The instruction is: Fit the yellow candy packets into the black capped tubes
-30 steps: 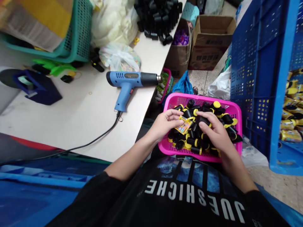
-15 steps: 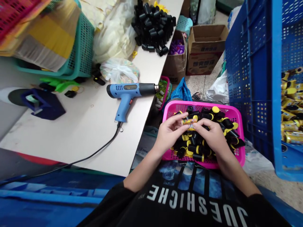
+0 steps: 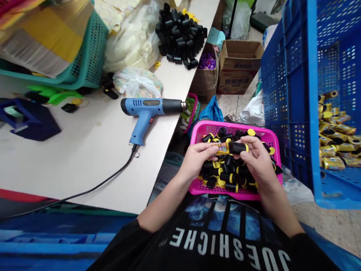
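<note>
Over a pink plastic basket my left hand pinches a small yellow printed label sleeve between its fingers. My right hand grips a black cylinder with a yellow end, holding it end-on against the label. The two objects touch, though my fingers hide part of the join. Beneath both hands, a loose heap of similar black and yellow cylinders fills the basket.
To the left, a blue heat gun lies on a white table, its black cord trailing off the front. A blue crate of gold-wrapped cylinders stands right. Black cylinders are piled at the table's far end, beside cardboard boxes.
My right hand now holds a black cylinder against the label, which my left hand keeps pinched. My hands have moved slightly apart since the previous frame, and the view has shifted slightly.
</note>
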Demonstrator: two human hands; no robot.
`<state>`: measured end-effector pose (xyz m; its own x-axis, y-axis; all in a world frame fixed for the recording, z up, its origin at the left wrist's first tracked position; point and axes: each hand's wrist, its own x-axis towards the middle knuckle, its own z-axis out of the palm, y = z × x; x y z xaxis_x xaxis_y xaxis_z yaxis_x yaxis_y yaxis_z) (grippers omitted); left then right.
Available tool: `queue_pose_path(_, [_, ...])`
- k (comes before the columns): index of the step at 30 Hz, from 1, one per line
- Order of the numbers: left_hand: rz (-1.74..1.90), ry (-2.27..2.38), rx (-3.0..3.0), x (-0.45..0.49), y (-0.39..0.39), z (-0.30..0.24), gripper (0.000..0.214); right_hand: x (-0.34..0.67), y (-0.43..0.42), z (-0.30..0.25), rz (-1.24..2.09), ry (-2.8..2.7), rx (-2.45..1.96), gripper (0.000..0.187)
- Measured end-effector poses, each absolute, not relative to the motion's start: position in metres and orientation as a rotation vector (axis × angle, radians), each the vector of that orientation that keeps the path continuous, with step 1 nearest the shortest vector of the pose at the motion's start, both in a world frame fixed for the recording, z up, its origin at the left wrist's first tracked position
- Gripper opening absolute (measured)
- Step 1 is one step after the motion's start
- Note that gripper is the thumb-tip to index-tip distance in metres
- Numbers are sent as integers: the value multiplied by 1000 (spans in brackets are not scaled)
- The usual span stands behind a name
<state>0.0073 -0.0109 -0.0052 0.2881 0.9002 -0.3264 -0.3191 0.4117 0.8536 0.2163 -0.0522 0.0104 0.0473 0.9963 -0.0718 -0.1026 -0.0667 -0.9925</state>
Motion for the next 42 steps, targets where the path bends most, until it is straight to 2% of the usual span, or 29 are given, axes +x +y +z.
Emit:
queue_pose_path(5, [932,967,886,6,-14,0,31,224,-53,12,1224,-1221,-1255,33])
queue_pose_path(10, [858,861,903,8,-14,6,43,225,-53,7,995,-1467,-1270,32])
queue_pose_path(12, [848,778,863,9,-14,7,43,222,-54,3,983,-1496,-1247,42])
queue_pose_path(15, [823,719,822,10,-15,6,40,213,-55,0,1196,-1343,-1155,60])
queue_pose_path(20, [843,687,847,19,-20,3,39,195,-56,-1,1646,-978,-1028,46])
queue_pose_path(28, [923,677,898,26,-25,-5,35,188,-48,-12,1462,-992,-960,44])
queue_pose_path(31, [963,636,927,22,-22,-3,36,188,-49,-9,1542,-947,-936,41])
queue_pose_path(36, [949,625,1042,18,-18,3,46,191,-54,-3,1746,-849,-896,47])
queue_pose_path(42, [913,714,1179,19,-22,0,47,194,-55,-8,1718,-909,-936,46])
